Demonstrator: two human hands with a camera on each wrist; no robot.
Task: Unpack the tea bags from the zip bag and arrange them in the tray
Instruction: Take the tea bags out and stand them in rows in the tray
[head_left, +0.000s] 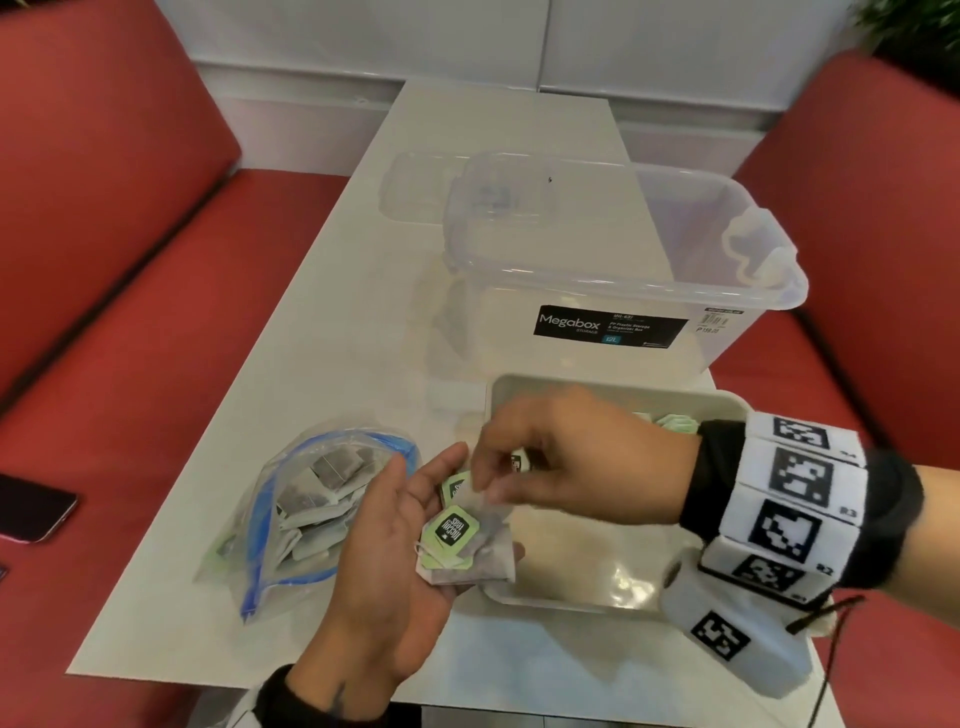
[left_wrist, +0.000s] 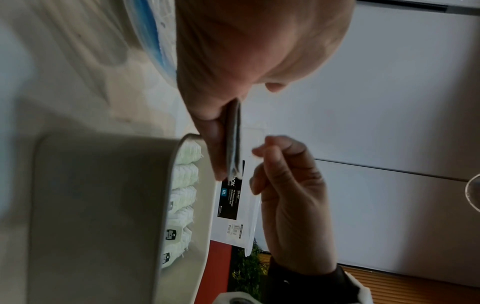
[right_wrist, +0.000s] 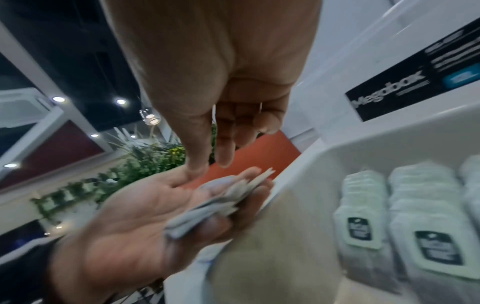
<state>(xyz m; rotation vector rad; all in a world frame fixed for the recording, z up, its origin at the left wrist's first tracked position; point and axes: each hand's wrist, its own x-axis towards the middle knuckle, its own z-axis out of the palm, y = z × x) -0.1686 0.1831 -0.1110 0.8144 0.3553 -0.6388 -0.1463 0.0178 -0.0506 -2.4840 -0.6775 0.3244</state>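
Passing tea bags from hand to tray.
Left hand (head_left: 400, 545) cups a small stack of tea bags (head_left: 467, 551); right hand (head_left: 566, 457) pinches one, next laying it in the tray (head_left: 597, 395) beside the rows.

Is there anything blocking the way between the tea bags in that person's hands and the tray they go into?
Nothing visible does. The left hand holds a small stack of grey paper tea bags right at the near-left corner of the open beige plastic tray; the right hand is above it. The tray's near part is bare.
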